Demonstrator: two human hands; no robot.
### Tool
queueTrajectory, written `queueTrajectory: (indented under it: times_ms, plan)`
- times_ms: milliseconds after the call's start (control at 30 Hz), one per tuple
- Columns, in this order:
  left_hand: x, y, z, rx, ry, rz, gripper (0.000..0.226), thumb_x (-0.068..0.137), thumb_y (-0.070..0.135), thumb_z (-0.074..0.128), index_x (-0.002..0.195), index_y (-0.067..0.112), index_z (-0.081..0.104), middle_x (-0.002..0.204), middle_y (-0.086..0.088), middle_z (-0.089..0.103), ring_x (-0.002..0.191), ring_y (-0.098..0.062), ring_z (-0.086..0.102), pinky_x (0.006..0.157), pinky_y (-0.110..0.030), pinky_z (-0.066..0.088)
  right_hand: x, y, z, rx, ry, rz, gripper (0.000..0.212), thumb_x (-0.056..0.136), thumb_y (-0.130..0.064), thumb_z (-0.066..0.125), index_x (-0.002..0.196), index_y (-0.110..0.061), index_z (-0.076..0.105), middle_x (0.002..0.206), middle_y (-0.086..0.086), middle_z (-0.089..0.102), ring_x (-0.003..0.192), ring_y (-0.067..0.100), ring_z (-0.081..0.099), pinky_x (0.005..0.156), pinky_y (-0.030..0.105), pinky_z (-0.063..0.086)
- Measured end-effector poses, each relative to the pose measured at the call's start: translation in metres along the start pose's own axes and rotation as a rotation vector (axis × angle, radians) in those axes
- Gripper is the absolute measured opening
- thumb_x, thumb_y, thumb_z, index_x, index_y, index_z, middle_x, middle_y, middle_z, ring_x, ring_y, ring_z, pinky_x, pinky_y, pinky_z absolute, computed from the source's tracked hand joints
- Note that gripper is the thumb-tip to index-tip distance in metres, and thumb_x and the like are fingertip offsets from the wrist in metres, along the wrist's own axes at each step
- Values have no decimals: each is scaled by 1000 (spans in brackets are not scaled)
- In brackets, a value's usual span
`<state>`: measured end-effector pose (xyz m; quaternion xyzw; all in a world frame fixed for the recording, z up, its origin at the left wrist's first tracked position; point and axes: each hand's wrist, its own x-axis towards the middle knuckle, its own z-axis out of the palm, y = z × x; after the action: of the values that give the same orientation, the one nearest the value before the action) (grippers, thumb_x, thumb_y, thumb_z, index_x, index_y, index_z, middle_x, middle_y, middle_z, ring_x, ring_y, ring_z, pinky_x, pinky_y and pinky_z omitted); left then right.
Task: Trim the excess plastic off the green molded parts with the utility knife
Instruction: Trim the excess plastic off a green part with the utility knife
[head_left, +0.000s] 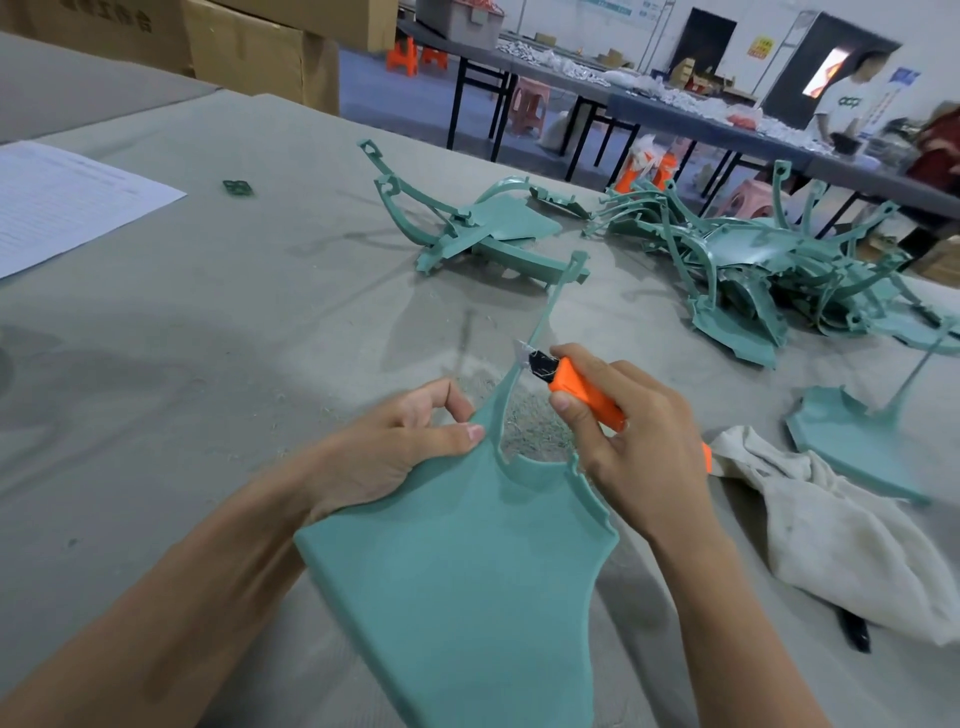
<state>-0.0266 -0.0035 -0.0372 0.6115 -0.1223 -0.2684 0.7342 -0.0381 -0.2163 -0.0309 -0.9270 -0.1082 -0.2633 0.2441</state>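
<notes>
One flat teal-green molded plastic panel with a long curved arm (457, 571) is held over the grey cloth-covered table (208, 364), pinched at its upper edge by the left hand (395, 447). One orange utility knife (587, 395) is gripped in the right hand (644, 447) — blade set against that arm. More green parts (769, 270) are heaped beyond.

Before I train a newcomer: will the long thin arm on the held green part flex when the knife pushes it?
Probably: the arm is long, slender and unsupported beyond the left hand pinching its base. The broad panel of the green part looks stiffer, holding its shape. Likely light: one pinch carries it.
</notes>
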Motion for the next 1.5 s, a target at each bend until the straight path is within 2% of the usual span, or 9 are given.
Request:
queueTrajectory:
  times_ms: [500, 767, 1000, 1067, 1133, 1233, 1300, 1367, 1500]
  plan:
    - [-2, -1, 1, 56, -65, -46, 26, 79, 25, 61, 92, 8, 46, 66, -14, 66, 44, -17, 58, 40, -21, 45, 4, 9, -1, -128, 104, 79, 35, 96, -31, 63, 130, -26, 63, 83, -2, 59, 72, 22, 50, 58, 32, 35]
    - [-3, -1, 0, 66, -94, -77, 30, 83, 22, 71, 93, 8, 46, 71, -18, 65, 47, -19, 58, 43, -21, 46, 5, 13, -4, -188, 193, 129, 35, 95, -31, 64, 129, -25, 63, 81, -5, 54, 72, 21, 46, 59, 30, 30]
    - [0, -1, 2, 86, -46, -123, 25, 75, 25, 63, 88, 9, 49, 69, -8, 63, 50, -15, 57, 46, -22, 46, 5, 11, -3, -184, 196, 93, 36, 95, -31, 64, 130, -23, 63, 83, -5, 55, 75, 21, 50, 61, 30, 33]
    - [1, -2, 1, 86, -12, -126, 26, 73, 27, 64, 87, 10, 51, 70, -6, 64, 52, -15, 58, 48, -22, 47, 3, 10, -3, -139, 189, 56, 35, 95, -30, 65, 129, -22, 64, 86, -2, 61, 78, 22, 52, 63, 32, 35]
    - [3, -3, -2, 104, 29, -109, 17, 83, 22, 63, 88, 10, 51, 68, -5, 66, 51, -15, 59, 46, -22, 47, 2, 10, -4, -20, 201, 40, 36, 93, -32, 63, 127, -20, 66, 89, -1, 64, 79, 21, 54, 66, 33, 40]
    - [4, -7, -5, 242, 91, -35, 9, 94, 17, 58, 90, 14, 51, 66, -6, 69, 45, -16, 59, 43, -22, 44, 3, 6, -6, 288, 266, 54, 34, 92, -37, 62, 123, -24, 65, 96, -13, 66, 81, 6, 58, 71, 19, 42]
    - [4, -10, -2, 332, 102, 24, 8, 96, 18, 56, 90, 17, 50, 58, -1, 66, 40, -12, 56, 41, -20, 41, 4, 4, -9, 492, 299, 130, 39, 85, -46, 67, 120, -30, 63, 88, -22, 63, 71, 2, 54, 66, 15, 42]
    - [4, -15, 1, 418, 100, 79, 7, 97, 19, 54, 91, 20, 51, 50, 3, 61, 34, -7, 47, 38, -15, 34, 6, 2, -10, 605, 317, 260, 45, 74, -52, 75, 114, -33, 64, 76, -19, 62, 62, 7, 48, 60, 20, 43]
    - [3, -17, 4, 527, 73, 166, 12, 97, 26, 53, 87, 31, 56, 53, 1, 57, 36, -8, 40, 38, -16, 29, 7, 3, -9, 678, 340, 380, 30, 69, -49, 84, 91, -33, 71, 60, -13, 59, 52, 6, 46, 53, 18, 42]
